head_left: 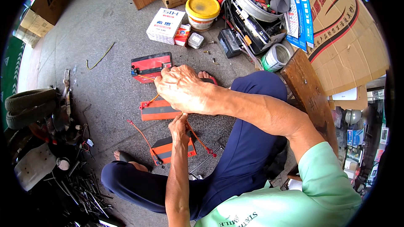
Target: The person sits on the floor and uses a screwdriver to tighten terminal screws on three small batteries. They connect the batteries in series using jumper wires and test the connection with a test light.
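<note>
Three red-and-black batteries lie in a rough column on the floor between my legs. My right hand (185,89) is closed above the middle battery (158,111), beside the right end of the far battery (147,62); whatever it grips is hidden under the fingers. Just below it, my left hand (179,125) pinches at the middle battery's right end, its fingertips partly covered. An orange wire (197,135) with a red end runs from there toward the near battery (168,149). Another orange wire (138,129) rises from the near battery's left terminal. Thin yellow-orange wire links the far and middle batteries.
A yellow-lidded bucket (203,10), a white box (166,25) and a small black battery (229,42) stand beyond. Tyres (31,103) and piled metal parts (82,193) lie left. A wooden bench (309,96) and cardboard (353,38) are on the right.
</note>
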### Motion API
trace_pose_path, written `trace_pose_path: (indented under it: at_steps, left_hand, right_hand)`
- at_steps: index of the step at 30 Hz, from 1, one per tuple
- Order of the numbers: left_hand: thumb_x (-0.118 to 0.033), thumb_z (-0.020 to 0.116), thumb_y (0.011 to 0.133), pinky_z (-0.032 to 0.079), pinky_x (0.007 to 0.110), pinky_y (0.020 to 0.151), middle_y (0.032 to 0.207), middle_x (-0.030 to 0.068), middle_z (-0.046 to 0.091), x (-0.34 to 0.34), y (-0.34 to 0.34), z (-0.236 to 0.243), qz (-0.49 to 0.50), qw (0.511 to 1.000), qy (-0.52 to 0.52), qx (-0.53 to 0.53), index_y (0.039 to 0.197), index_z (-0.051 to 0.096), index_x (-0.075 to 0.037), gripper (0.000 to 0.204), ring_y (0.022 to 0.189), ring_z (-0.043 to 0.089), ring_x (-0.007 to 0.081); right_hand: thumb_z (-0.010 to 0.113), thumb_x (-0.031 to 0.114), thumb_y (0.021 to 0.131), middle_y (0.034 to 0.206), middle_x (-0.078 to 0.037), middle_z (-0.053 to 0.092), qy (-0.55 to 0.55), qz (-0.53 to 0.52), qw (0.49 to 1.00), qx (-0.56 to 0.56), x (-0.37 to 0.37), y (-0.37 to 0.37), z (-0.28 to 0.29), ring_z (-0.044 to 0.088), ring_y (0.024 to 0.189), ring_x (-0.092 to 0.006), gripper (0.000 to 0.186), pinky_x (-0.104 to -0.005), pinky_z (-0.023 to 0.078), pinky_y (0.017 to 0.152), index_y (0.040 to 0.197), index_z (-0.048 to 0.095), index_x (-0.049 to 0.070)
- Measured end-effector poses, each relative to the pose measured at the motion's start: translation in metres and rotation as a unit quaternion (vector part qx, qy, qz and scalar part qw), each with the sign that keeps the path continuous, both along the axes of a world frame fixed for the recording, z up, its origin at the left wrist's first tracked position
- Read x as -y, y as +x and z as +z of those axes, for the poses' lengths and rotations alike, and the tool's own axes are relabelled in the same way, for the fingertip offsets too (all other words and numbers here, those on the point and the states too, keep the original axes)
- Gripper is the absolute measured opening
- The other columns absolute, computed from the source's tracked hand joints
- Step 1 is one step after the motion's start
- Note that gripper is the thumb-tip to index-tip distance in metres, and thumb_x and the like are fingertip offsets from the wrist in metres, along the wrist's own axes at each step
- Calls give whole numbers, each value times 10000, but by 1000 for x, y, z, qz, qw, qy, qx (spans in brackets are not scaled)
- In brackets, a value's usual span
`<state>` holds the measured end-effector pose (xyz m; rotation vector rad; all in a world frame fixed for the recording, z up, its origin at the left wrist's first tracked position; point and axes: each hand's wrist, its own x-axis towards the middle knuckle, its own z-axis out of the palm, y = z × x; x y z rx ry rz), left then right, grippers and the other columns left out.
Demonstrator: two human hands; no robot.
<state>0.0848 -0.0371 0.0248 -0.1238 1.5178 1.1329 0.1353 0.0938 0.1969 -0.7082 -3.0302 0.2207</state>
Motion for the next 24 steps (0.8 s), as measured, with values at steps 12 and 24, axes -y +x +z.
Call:
trace_pose_path:
  at_steps: [12,24]
  left_hand:
    - [-64,644,779,301,248,421,562,-22,444,0,2,3,-5,1000,6,-2,882,624,10,128,462,376,72]
    - [-34,645,778,295,253,408,548,-15,470,5,3,-11,-6,999,30,-29,903,645,51,151,437,361,67]
  right_hand:
    - [573,155,743,793,-183,602,4,31,997,-66,3,4,-10,638,716,-291,245,-392,502,608,887,555,-43]
    - [584,134,723,771,-172,605,15,5,999,-34,4,-3,-9,644,683,-285,251,-380,509,584,896,551,-45]
